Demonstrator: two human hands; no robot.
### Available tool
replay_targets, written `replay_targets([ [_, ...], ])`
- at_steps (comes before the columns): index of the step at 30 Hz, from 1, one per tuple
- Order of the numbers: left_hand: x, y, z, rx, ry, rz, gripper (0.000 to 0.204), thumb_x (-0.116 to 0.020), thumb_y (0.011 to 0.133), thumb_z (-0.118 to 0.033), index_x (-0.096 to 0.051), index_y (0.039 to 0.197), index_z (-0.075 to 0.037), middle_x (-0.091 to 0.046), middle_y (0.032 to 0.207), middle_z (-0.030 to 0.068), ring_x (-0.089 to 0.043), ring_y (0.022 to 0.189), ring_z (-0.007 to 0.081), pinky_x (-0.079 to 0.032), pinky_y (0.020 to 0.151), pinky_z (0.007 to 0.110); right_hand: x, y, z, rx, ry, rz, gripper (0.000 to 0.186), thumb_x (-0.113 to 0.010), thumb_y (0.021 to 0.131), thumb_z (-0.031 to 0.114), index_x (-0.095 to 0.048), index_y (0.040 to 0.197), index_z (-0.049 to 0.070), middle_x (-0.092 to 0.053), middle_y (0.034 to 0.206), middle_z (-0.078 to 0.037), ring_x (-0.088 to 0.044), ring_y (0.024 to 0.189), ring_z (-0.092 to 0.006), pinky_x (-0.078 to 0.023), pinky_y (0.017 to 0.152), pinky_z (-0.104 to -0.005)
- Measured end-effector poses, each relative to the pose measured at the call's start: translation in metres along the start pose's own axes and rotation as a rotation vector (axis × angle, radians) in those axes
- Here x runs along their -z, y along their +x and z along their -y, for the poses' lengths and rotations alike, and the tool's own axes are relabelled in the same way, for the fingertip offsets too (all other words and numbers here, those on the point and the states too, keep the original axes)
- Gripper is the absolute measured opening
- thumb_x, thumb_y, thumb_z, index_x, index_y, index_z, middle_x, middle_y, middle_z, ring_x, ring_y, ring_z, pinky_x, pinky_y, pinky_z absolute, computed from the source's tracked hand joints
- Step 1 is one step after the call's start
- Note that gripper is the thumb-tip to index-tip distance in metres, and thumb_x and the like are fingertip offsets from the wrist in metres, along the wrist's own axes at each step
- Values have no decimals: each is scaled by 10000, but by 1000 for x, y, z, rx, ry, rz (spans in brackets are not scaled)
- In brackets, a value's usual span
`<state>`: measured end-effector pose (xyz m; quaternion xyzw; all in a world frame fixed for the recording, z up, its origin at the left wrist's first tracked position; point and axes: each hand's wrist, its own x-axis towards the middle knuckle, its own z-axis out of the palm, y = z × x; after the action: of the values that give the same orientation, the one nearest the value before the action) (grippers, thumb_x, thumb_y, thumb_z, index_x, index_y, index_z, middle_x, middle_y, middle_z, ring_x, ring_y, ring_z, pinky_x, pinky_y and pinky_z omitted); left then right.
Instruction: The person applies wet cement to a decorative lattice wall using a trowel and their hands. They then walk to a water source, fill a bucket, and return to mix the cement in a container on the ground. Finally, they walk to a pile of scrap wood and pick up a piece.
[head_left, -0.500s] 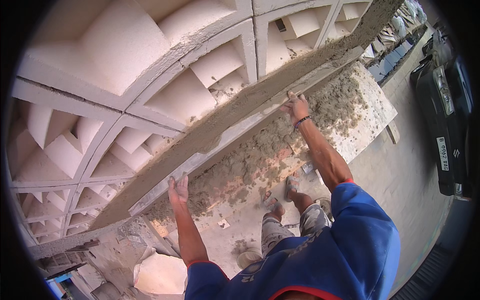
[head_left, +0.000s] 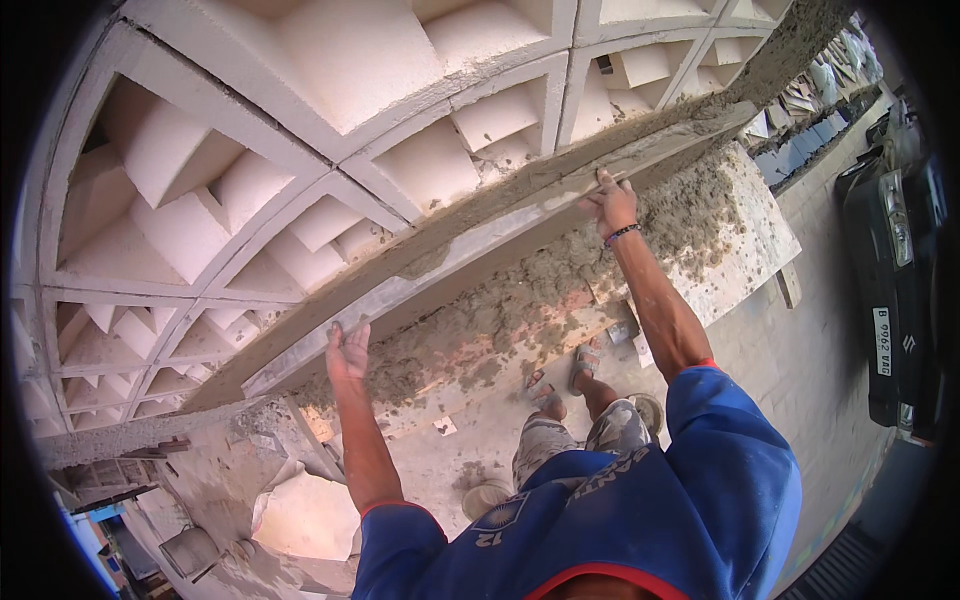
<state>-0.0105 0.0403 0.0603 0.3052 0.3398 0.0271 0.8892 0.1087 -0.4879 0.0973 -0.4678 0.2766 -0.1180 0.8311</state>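
Observation:
A long, pale grey straightedge [head_left: 480,240], smeared with mortar, lies against a band of wet grey mortar [head_left: 335,302] along the lower edge of the block wall. My left hand [head_left: 348,352] is on its lower left part, with the fingertips over the edge and the thumb apart. Farther up and to the right, my right hand [head_left: 614,208] grips the same edge, and a dark bracelet circles that wrist. The undersides of both grips are hidden. Below the straightedge, loose mortar [head_left: 540,290] lies heaped along boards.
White openwork blocks [head_left: 335,222] rise above the mortar band. A pale board [head_left: 770,235] sticks out at the right. Beyond it stands a dark car [head_left: 905,260]. Buckets [head_left: 487,497] stand near my sandalled feet, and a pale sheet [head_left: 305,515] lies at lower left.
The view has shifted, so the wall and straightedge sit differently in the picture. Both hands keep about the same places on the straightedge. Whether it slid along the mortar, I cannot tell.

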Motion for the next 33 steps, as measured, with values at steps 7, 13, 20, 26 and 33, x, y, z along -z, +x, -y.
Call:
replay_targets([
  [7,-25,-33,-36,-50,37,-7,288,-564,868,-153,-457,1127,-87,-440,1244,135,-455,1167,343,-397,979,491,-30,-28,15,-22,-29,-79,732,-600,852,198,-125,1334,-78,-435,1173,-265,-544,944,-342,-544,615,-370],
  [13,-3,-46,-60,-143,44,61,294,-594,851,-176,-467,1094,-70,-446,1215,157,-484,1126,344,-408,970,477,-34,-64,20,27,40,67,831,-618,836,200,-39,1354,-93,-401,1218,-293,-532,971,-349,-540,673,-374],
  [20,42,-65,-7,-134,-8,112,296,-622,800,-156,-482,1054,-95,-504,1145,125,-481,1109,311,-401,956,503,45,-81,-44,-140,111,-145,526,-578,859,156,-264,1236,-30,-479,1154,-228,-587,913,-332,-519,707,-473],
  [26,47,-56,54,-77,76,-194,294,-594,771,-138,-483,1039,-89,-533,1125,46,-498,1076,273,-424,920,528,152,-58,-150,-282,119,-348,476,-633,789,114,-360,1149,-36,-528,1056,-218,-590,864,-344,-516,691,-491],
  [33,121,11,134,93,53,-373,364,-579,787,-285,-488,1094,-112,-487,1210,88,-453,1144,284,-401,929,495,182,-14,-211,-116,-314,-658,623,-706,702,180,-401,1176,-86,-548,1079,-243,-595,914,-318,-494,759,-409],
])
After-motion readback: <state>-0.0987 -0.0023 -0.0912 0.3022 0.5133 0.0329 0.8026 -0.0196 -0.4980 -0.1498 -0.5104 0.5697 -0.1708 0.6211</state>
